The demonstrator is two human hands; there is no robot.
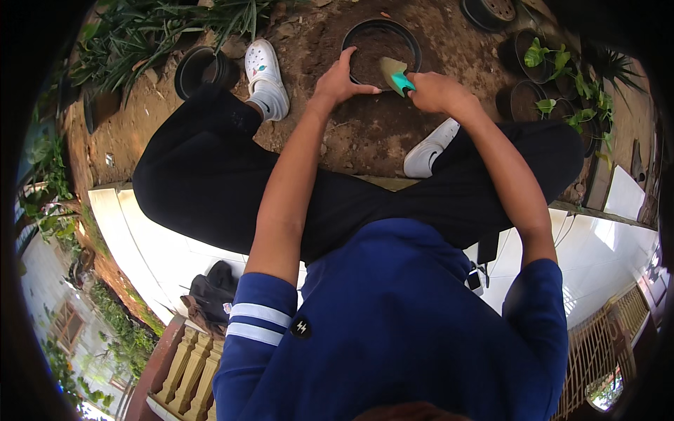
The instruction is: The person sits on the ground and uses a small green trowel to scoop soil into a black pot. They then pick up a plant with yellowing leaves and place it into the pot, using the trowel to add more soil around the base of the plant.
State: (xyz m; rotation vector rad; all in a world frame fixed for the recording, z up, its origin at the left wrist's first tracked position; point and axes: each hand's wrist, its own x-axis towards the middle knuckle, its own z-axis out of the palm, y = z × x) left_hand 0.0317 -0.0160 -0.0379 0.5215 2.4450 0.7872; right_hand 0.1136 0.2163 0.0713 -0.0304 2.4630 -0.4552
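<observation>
A round black plastic plant pot stands on bare earth between my feet, with dark brown soil inside. My left hand holds the pot's near left side, thumb and fingers spread along the rim. In my right hand is a small hand trowel with a teal part near the grip. Its soil-coated blade is over the right part of the pot. My fingers hide most of the trowel's handle.
Empty-looking black pots stand left of my shoe. Potted leafy plants are at the right, and another black pot lies beyond. Spiky-leaved plants grow at the upper left. White tiles lie behind my legs.
</observation>
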